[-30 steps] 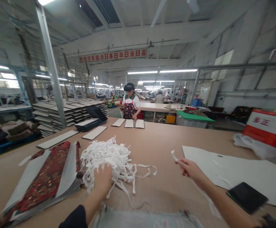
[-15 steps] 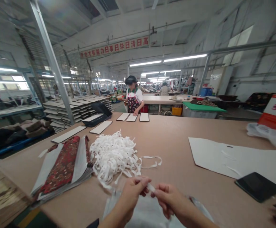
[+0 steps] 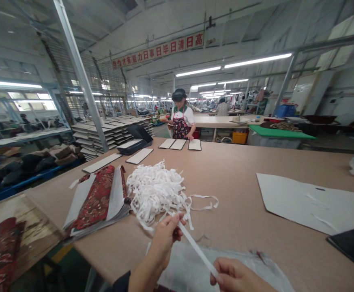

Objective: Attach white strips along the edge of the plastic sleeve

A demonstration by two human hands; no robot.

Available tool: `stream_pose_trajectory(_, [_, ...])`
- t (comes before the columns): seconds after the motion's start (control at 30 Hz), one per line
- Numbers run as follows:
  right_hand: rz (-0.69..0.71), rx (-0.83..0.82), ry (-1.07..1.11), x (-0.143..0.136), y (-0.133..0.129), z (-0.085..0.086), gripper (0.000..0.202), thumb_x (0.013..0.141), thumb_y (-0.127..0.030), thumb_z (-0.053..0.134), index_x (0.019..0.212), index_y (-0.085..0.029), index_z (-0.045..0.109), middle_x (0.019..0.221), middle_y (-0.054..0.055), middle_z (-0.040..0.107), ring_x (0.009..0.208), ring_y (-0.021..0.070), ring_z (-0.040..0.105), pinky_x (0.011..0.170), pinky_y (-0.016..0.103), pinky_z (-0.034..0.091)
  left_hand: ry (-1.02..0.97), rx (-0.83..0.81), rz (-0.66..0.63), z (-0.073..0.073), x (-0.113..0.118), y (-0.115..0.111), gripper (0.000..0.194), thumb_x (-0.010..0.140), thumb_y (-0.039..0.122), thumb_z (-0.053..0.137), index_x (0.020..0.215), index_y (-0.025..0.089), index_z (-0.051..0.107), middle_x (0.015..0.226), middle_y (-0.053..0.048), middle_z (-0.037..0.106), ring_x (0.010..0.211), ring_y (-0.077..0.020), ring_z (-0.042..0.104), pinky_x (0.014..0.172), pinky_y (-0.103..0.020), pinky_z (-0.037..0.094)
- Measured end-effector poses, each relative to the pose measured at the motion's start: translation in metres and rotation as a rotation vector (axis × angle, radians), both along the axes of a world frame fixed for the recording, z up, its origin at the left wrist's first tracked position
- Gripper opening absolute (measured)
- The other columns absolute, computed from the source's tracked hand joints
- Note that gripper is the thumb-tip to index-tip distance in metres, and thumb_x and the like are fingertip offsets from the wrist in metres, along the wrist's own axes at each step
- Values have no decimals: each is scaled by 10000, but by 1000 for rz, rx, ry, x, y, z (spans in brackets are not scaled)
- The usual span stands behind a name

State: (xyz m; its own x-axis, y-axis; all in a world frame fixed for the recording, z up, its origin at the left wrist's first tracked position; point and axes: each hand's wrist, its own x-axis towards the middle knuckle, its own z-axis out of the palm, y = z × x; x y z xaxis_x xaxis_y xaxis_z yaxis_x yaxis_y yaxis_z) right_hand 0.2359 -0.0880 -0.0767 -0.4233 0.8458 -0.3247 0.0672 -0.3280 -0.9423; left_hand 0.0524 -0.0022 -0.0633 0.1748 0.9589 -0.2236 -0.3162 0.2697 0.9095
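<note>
My left hand (image 3: 165, 237), right hand (image 3: 234, 276) both clamped on white strip (image 3: 196, 245), straight between; strip pile (image 3: 156, 190) beyond on table (image 3: 228, 182).

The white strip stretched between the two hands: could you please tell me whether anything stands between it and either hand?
Nothing visible does: the left hand and right hand both pinch the white strip directly. The pale sheet lies below it, and the pile of strips lies beyond the left hand.
</note>
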Motion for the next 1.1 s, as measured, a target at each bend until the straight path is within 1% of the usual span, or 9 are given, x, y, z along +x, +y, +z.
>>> stream_pose_trajectory(0.07, [-106,-67,242,-5,3,5,390,653,-528,623,773,-175,507,487,-69,488,325,24,306,358,158,275,-71,-78,-44,1,3,-5,564,599,597,636,934,148,577,865,-56,616,596,-108,523,560,-232,377])
stream_pose_trajectory(0.17, [-410,-119,583,-13,14,10,329,651,-371,698,813,-185,482,663,-35,585,470,56,499,565,221,468,-84,-193,-236,-1,13,-22,622,612,667,573,953,148,562,933,-88,625,805,-179,580,735,-288,403])
stream_pose_trajectory(0.27, [-660,-136,756,-18,27,8,310,610,-231,744,792,-177,501,766,1,629,664,94,596,696,225,482,12,-139,-469,-8,20,-42,567,639,621,587,939,139,593,826,-61,640,821,-180,569,782,-283,372])
stream_pose_trajectory(0.37, [-764,-174,834,-21,33,1,286,597,-167,747,774,-175,523,784,10,648,719,108,615,733,225,487,100,-53,-558,-15,23,-54,424,586,465,708,834,130,634,735,-21,624,711,-141,541,721,-245,360])
stream_pose_trajectory(0.43, [-771,-193,859,-22,33,-3,256,615,-148,734,780,-171,539,797,16,657,746,112,620,752,230,490,101,-77,-570,-17,23,-57,380,541,400,745,779,123,642,701,-11,609,650,-119,513,667,-227,354])
stream_pose_trajectory(0.6, [-792,-189,879,-18,30,-6,181,668,-116,688,787,-172,563,816,13,668,766,111,629,772,236,502,74,-191,-565,-17,21,-56,251,569,335,705,653,121,605,571,-7,578,515,-104,463,577,-234,351])
stream_pose_trajectory(0.83, [-935,-118,837,18,34,-13,207,669,-106,682,845,-171,594,899,32,669,854,136,623,802,259,513,224,-223,-631,-19,-7,-48,284,601,386,675,674,122,599,549,-4,583,550,-114,486,610,-233,353])
stream_pose_trajectory(1.0, [-978,-103,765,43,24,-26,212,640,-139,707,835,-175,632,914,25,662,914,148,598,823,251,500,292,-142,-486,-27,-36,-35,360,594,453,674,664,118,565,622,-16,606,574,-102,492,582,-217,355])
stream_pose_trajectory(1.1, [-976,-76,573,51,12,-42,193,632,-217,720,807,-176,650,936,19,652,881,141,590,777,228,506,400,-113,-399,-37,-53,-24,384,564,483,665,630,138,508,573,8,573,514,-93,472,482,-199,317])
